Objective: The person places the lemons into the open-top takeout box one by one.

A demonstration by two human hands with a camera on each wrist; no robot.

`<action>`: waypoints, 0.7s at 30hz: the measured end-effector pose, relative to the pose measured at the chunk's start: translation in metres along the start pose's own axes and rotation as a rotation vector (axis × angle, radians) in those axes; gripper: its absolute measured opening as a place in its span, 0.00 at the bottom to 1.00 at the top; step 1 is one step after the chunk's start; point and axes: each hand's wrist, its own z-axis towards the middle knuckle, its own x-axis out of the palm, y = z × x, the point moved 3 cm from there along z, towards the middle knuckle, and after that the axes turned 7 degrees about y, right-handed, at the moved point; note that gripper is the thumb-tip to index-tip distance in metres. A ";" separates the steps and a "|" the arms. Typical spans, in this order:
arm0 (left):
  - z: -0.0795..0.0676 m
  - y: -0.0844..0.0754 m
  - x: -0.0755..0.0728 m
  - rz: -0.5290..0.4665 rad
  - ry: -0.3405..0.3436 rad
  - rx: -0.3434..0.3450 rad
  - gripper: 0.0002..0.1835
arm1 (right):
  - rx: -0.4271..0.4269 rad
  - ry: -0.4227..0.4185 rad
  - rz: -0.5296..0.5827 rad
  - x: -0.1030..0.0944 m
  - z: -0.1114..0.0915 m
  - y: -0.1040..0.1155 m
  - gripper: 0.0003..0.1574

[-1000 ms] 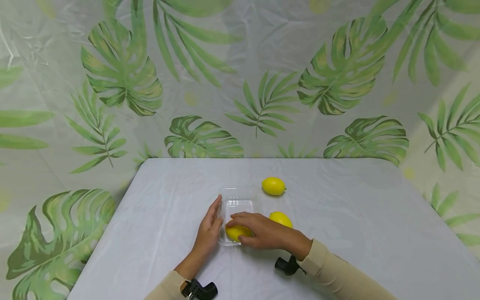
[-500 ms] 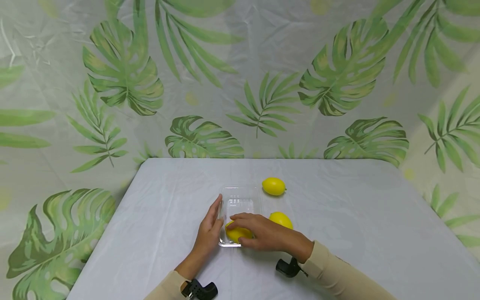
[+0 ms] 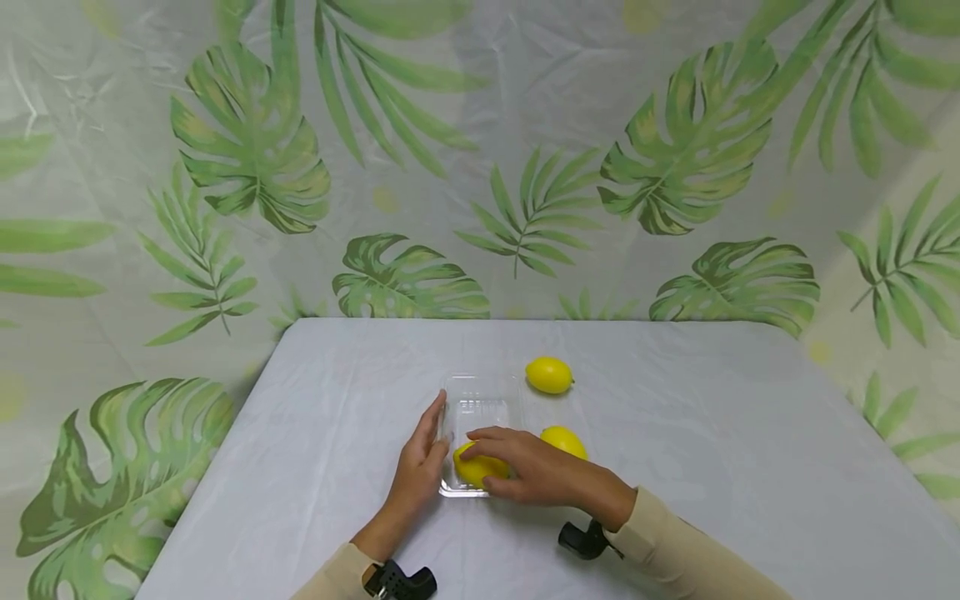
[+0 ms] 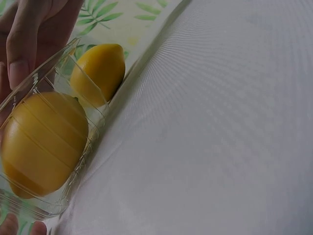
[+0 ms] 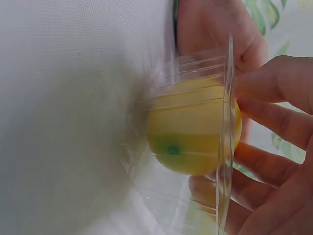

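Observation:
A clear plastic container sits on the table, with one yellow lemon in its near end. My left hand holds the container's left side, its fingers along the wall and thumb at the rim. From the right, my right hand reaches over with fingers curved around the lemon inside. Seen through the plastic in the right wrist view, this lemon has a green spot at its tip. A second lemon lies right of the container, partly hidden by the right hand. Farther back lies a third lemon.
White cloth covers the table, whose far edge meets a leaf-patterned backdrop. Both wrists carry black cameras close to the tabletop, the left camera and the right camera.
My right wrist has shifted slightly right and toward me, its fingers staying around the lemon. The left hand, container and other lemons keep their places.

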 end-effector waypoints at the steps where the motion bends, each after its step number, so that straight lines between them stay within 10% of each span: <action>1: 0.000 0.000 0.000 0.002 -0.001 0.004 0.33 | 0.001 -0.004 -0.002 0.000 -0.001 0.000 0.22; 21: 0.000 -0.005 0.001 -0.008 -0.010 0.003 0.33 | 0.062 -0.138 -0.021 -0.027 -0.035 -0.007 0.22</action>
